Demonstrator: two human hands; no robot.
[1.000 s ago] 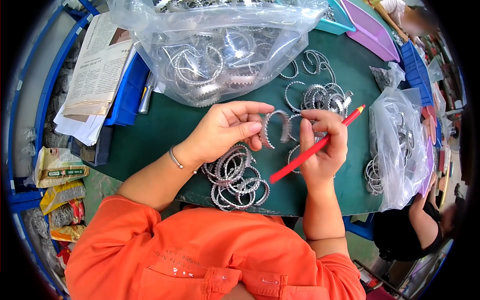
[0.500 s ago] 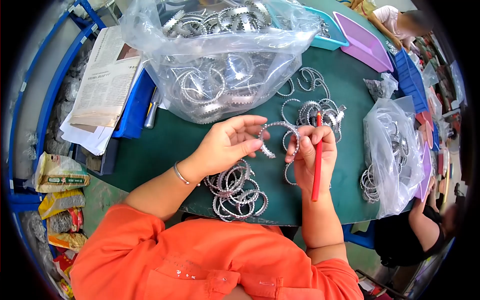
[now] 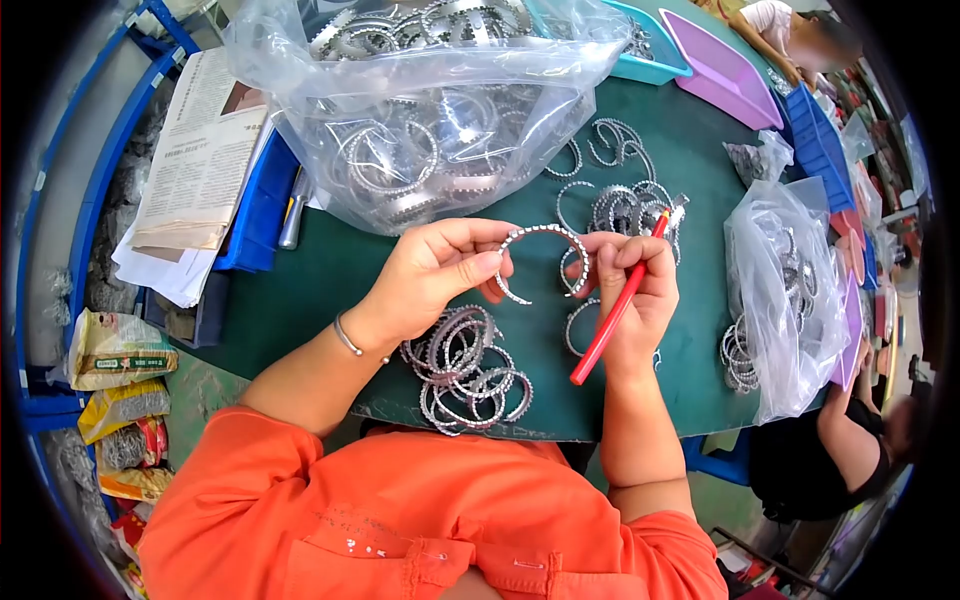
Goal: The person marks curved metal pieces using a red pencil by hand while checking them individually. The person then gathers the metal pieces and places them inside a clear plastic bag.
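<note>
An open metal ring (image 3: 545, 229) with a toothed edge is held up between my two hands, its gap facing down. My left hand (image 3: 440, 270) pinches its left side between thumb and fingers. On the right side, my right hand (image 3: 630, 290) has its fingertips at the ring and also holds a red pencil (image 3: 612, 325), slanted with its tip up and to the right. A pile of similar rings (image 3: 465, 370) lies on the green table (image 3: 300, 320) below my left hand. Another cluster of rings (image 3: 620, 210) lies beyond my right hand.
A large clear bag of rings (image 3: 430, 140) stands at the back. Right of it are a teal tray (image 3: 655, 70), a purple tray (image 3: 720, 70) and a second bag (image 3: 785, 290). Newspapers (image 3: 200, 150) lie on a blue bin (image 3: 245, 235) at left. Two people are at the right.
The ring has turned between my hands, so its gap now faces down. The pencil has swung from upright to slanted, after an earlier swing the other way.
</note>
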